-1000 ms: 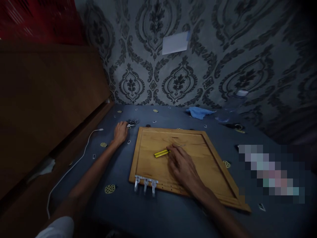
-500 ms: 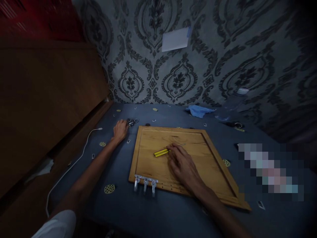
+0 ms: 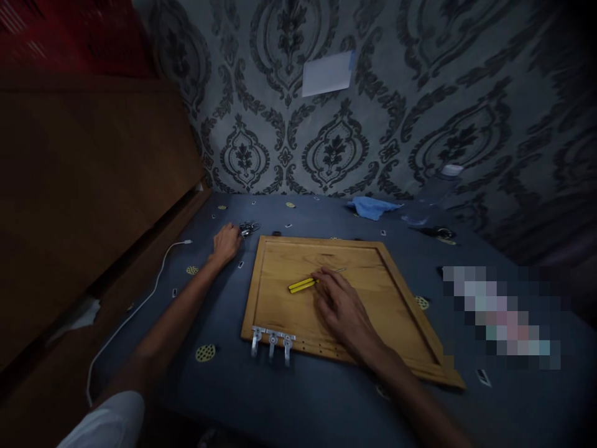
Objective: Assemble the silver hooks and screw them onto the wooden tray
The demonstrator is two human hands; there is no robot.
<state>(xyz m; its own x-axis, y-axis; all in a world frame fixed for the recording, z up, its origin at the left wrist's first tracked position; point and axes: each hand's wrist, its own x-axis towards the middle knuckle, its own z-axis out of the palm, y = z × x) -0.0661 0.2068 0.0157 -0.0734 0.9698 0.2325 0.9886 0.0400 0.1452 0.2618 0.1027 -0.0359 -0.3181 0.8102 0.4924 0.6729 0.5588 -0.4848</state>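
Note:
A wooden panel (image 3: 373, 323) with a raised frame lies flat on a blue patterned cloth. Three metal hooks (image 3: 272, 342) hang off its near edge. My right hand (image 3: 339, 303) rests on the panel with its fingertips on a yellow-handled screwdriver (image 3: 303, 285), whose metal tip points right. My left hand (image 3: 226, 242) reaches to the far left of the panel, fingers curled onto a small heap of metal hooks (image 3: 249, 228) on the cloth.
A white cable (image 3: 140, 305) runs along the left by a wooden cabinet (image 3: 84, 186). A blue rag (image 3: 373, 207) and a clear bottle (image 3: 438, 193) sit by the patterned wall. A blurred patch covers the right side.
My left hand has crept a little further toward the metal hooks. The right hand stays on the screwdriver.

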